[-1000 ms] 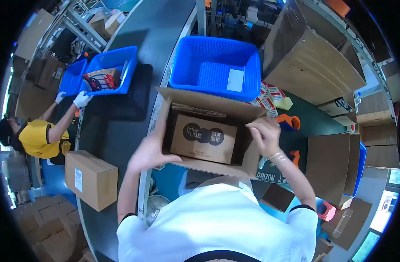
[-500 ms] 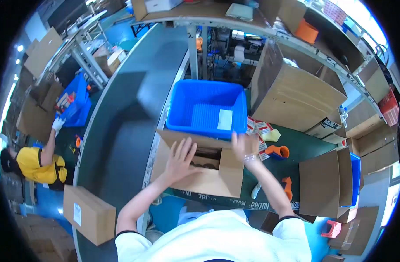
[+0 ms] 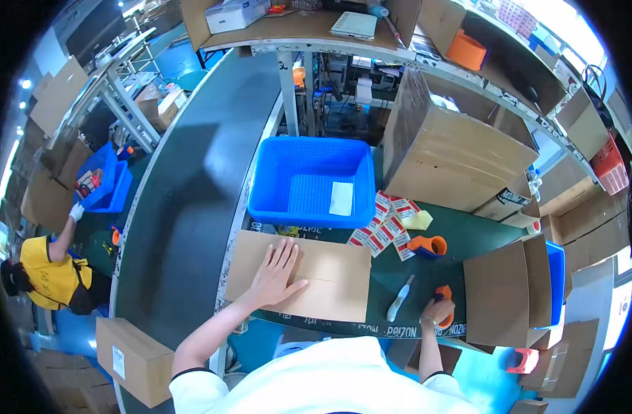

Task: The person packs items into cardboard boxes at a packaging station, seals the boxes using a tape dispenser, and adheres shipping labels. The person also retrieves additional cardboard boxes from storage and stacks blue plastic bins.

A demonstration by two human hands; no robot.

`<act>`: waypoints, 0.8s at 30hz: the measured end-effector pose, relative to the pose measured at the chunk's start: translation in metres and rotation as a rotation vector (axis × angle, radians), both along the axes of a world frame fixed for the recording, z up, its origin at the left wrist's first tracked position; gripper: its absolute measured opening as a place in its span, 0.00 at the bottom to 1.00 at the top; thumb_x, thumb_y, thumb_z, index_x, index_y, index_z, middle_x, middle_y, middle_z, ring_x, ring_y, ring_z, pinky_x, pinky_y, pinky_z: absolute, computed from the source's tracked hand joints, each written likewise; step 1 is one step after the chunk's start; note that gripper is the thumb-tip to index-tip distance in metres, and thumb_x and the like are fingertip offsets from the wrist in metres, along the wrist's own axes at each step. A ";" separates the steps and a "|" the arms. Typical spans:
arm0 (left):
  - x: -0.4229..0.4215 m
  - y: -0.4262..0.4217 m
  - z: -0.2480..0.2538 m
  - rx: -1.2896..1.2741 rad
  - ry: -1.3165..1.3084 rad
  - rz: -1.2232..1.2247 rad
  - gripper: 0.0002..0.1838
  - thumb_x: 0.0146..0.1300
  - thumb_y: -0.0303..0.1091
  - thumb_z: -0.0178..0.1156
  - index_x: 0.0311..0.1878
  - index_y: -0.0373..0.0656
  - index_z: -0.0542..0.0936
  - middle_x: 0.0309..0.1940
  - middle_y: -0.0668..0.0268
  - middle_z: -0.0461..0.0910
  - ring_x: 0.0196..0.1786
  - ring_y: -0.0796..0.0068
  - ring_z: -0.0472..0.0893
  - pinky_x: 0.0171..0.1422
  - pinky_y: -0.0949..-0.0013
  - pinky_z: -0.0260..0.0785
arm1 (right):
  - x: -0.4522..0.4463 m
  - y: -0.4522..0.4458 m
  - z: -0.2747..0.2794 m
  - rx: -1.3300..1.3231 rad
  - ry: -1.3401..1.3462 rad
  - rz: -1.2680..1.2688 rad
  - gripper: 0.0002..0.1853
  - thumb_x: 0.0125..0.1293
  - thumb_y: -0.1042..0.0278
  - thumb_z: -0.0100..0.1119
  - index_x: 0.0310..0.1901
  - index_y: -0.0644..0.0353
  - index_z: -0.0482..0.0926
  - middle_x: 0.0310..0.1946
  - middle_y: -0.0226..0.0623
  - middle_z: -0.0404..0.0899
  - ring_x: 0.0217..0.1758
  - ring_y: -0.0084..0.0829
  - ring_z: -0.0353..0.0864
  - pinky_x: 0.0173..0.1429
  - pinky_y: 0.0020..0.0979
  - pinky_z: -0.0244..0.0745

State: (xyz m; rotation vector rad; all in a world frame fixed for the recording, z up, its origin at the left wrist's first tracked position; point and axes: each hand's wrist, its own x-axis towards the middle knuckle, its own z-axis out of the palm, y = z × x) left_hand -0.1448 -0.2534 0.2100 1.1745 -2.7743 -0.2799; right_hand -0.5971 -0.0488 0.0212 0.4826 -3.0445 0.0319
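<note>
My left hand [image 3: 277, 278] lies flat with fingers spread on the top of a cardboard box [image 3: 330, 276], whose flaps are folded down so its inside is hidden. My right hand [image 3: 437, 312] is closed around an orange tape dispenser [image 3: 446, 319] on the green bench, right of the box. Between box and right hand lies a white-and-blue tube-like item [image 3: 400, 299]. Another orange tool with a round ring end [image 3: 428, 246] rests farther back.
A blue basket [image 3: 261, 200] holding a white paper stands behind the box. Red-and-white labels [image 3: 385, 231] lie beside it. Large cartons [image 3: 461, 159] and an open carton [image 3: 497, 293] stand right. Left runs a conveyor [image 3: 185, 207] with a carton [image 3: 133, 359]; a co-worker [image 3: 54, 272] is beyond.
The box flaps, open earlier, are now folded down. My right hand has moved from the box's back right corner down to the orange tape dispenser. My left hand remains on the box.
</note>
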 end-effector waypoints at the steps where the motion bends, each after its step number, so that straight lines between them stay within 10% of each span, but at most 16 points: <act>1: -0.002 -0.001 0.001 -0.003 -0.005 0.009 0.46 0.65 0.61 0.48 0.72 0.32 0.50 0.74 0.47 0.45 0.77 0.51 0.44 0.77 0.48 0.35 | -0.011 0.000 0.004 -0.071 -0.073 -0.065 0.33 0.53 0.47 0.67 0.48 0.69 0.68 0.51 0.52 0.71 0.62 0.49 0.66 0.66 0.43 0.62; 6: -0.003 0.007 -0.003 -0.052 0.018 0.087 0.46 0.64 0.61 0.48 0.73 0.34 0.50 0.74 0.47 0.44 0.77 0.51 0.41 0.77 0.47 0.31 | -0.022 0.018 -0.037 0.048 0.111 -0.097 0.38 0.50 0.44 0.69 0.48 0.73 0.67 0.50 0.56 0.73 0.56 0.51 0.74 0.60 0.40 0.69; 13: 0.000 0.003 -0.016 -0.013 0.048 0.127 0.48 0.63 0.62 0.49 0.73 0.34 0.48 0.74 0.46 0.42 0.77 0.51 0.40 0.77 0.45 0.30 | -0.095 0.016 -0.032 -0.845 -0.600 0.091 0.26 0.56 0.61 0.68 0.52 0.67 0.71 0.46 0.44 0.76 0.48 0.37 0.76 0.53 0.33 0.70; 18: 0.008 -0.003 -0.013 0.178 0.132 0.077 0.54 0.56 0.65 0.55 0.73 0.36 0.47 0.75 0.49 0.42 0.77 0.52 0.39 0.78 0.49 0.29 | 0.049 -0.080 0.183 -1.406 -1.234 0.350 0.16 0.60 0.69 0.57 0.50 0.59 0.74 0.42 0.29 0.76 0.43 0.21 0.75 0.50 0.25 0.71; 24: 0.023 -0.012 0.001 0.544 0.359 0.030 0.42 0.53 0.54 0.65 0.68 0.45 0.65 0.74 0.57 0.50 0.78 0.58 0.39 0.78 0.52 0.25 | 0.198 -0.168 0.208 -0.806 -1.235 0.923 0.23 0.43 0.59 0.77 0.35 0.60 0.73 0.34 0.32 0.77 0.36 0.22 0.76 0.43 0.26 0.73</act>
